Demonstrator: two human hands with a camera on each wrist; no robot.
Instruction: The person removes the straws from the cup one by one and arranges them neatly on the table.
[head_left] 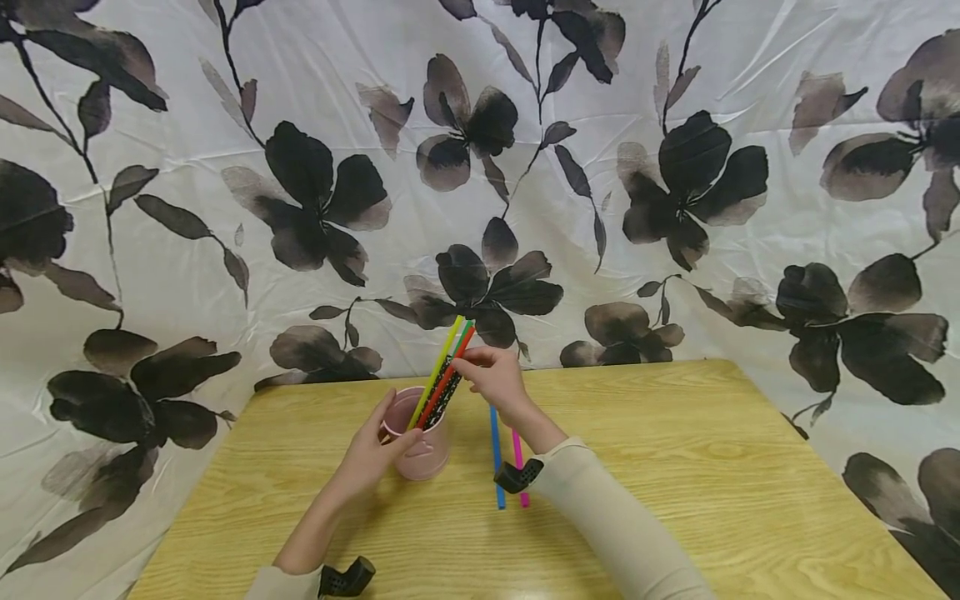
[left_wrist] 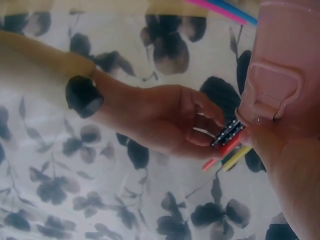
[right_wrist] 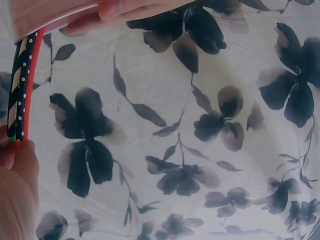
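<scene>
A small pink pail [head_left: 422, 462] stands on the wooden table. My left hand [head_left: 367, 454] grips it near the rim, thumb in front and fingers round the left side. Out of its mouth lean a yellow straw [head_left: 442, 358], a red straw [head_left: 466, 338], a green straw [head_left: 470, 324] and black patterned straws [right_wrist: 20, 95], some dotted white, tilted to the right. Above the rim my right hand [head_left: 498, 385] pinches the bunch between thumb and fingers. The lower ends of the straws are hidden inside the pail, whose folded handle [left_wrist: 295, 75] shows in the left wrist view.
To the right of the pail, a blue straw [head_left: 496, 454] and a bright pink straw [head_left: 517, 450] lie on the table [head_left: 675, 467], partly under the right forearm. A white cloth [head_left: 570, 275] with dark flowers hangs behind the table's far edge.
</scene>
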